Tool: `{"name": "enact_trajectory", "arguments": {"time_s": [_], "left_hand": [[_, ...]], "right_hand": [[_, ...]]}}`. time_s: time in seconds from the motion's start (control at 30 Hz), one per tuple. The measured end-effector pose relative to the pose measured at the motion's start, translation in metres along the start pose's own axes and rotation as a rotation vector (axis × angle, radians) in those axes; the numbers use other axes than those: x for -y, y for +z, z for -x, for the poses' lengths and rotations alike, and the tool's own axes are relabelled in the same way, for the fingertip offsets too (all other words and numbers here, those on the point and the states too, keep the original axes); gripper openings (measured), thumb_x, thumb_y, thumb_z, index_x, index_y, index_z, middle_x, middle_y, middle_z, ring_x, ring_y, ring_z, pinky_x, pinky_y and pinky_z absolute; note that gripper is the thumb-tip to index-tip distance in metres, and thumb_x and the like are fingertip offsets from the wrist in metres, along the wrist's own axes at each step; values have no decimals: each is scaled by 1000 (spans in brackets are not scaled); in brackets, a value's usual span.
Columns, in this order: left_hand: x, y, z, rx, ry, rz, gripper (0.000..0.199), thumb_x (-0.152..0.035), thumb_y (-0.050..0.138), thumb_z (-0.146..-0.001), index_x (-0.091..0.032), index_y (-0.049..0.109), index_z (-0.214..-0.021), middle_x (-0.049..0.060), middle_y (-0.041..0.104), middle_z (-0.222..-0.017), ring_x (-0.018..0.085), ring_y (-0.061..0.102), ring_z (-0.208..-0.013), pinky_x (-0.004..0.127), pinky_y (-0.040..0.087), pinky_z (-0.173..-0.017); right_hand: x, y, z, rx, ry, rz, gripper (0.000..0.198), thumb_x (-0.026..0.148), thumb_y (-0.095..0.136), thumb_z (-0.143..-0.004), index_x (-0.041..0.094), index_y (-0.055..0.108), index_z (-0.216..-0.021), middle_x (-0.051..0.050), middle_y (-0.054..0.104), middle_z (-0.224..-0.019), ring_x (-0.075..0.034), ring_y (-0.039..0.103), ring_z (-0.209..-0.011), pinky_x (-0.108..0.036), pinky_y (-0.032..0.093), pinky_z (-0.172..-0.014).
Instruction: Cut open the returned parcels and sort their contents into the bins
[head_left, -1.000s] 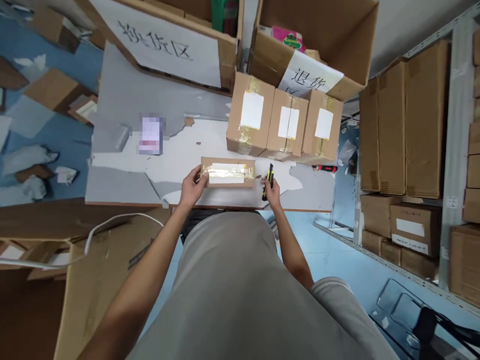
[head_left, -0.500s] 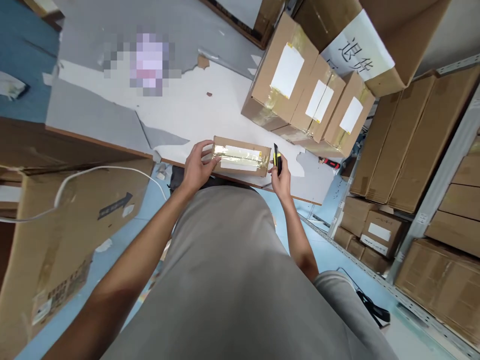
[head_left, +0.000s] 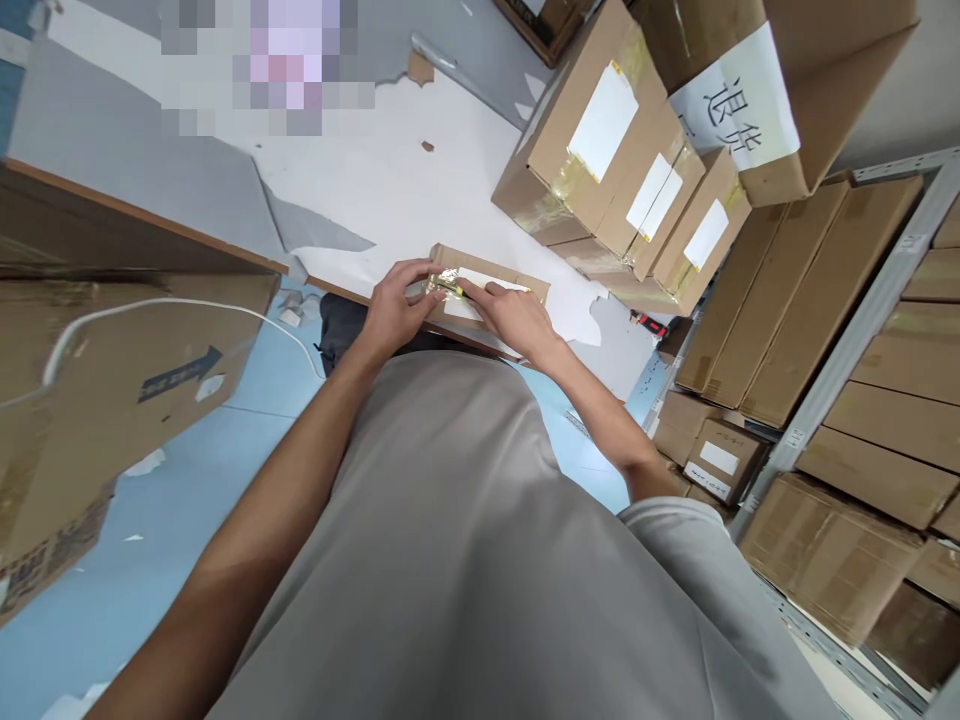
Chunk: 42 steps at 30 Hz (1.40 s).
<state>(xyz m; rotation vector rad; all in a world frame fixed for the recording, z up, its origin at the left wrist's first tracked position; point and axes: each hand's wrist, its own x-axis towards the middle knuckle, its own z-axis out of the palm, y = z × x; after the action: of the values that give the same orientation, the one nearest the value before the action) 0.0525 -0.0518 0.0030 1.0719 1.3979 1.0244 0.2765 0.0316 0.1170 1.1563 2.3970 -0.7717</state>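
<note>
- Head view: a grey and white desk (head_left: pixel 360 165) runs from upper left to the right, with a metal shelf (head_left: pixel 852 340) of brown boxes beyond it.
- A large carton (head_left: pixel 127 420) with a printed arrow stands at left.
- An open carton (head_left: pixel 840 110) bearing a handwritten sheet (head_left: pixel 739 110) is at upper right.
- Three taped boxes (head_left: pixel 649 200) stand in a row just before it.
- The small box (head_left: pixel 487 269), labelled and taped, lies at the desk's near edge, between the hands.
- The left hand (head_left: pixel 401 305) curls around its left end, thumb on top.
- The right hand (head_left: pixel 516 315) reaches over the box, pinching a knife.
- A red and black tool (head_left: pixel 649 325) lies near the desk's right edge.
- The knife (head_left: pixel 459 290) is mostly hidden; whether its blade touches the tape cannot be told.
</note>
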Motion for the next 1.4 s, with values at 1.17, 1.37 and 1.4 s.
{"name": "enact_trajectory", "arguments": {"time_s": [1.17, 1.37, 1.4], "left_hand": [[8, 4, -4, -83, 43, -21, 51, -58, 84, -101, -25, 81, -140, 14, 75, -155, 34, 76, -143, 52, 68, -123], [7, 2, -9, -68, 34, -50, 51, -57, 84, -99, -24, 81, -137, 14, 76, -153, 34, 76, -142, 53, 66, -125], [6, 1, -10, -64, 32, -55, 51, -57, 85, -99, -24, 81, -137, 14, 77, -152, 34, 76, -141, 53, 65, -125]], "right_hand": [[-9, -76, 61, 315, 318, 414, 52, 2, 43, -117, 13, 78, -153, -26, 86, -137, -36, 82, -135, -40, 58, -99], [-27, -70, 81, 289, 390, 362, 53, 5, 40, -119, 17, 75, -157, -26, 83, -143, -35, 81, -137, -40, 53, -99], [-27, -67, 81, 286, 391, 350, 54, 5, 40, -119, 18, 74, -158, -25, 83, -144, -35, 80, -137, -40, 53, -98]]}}
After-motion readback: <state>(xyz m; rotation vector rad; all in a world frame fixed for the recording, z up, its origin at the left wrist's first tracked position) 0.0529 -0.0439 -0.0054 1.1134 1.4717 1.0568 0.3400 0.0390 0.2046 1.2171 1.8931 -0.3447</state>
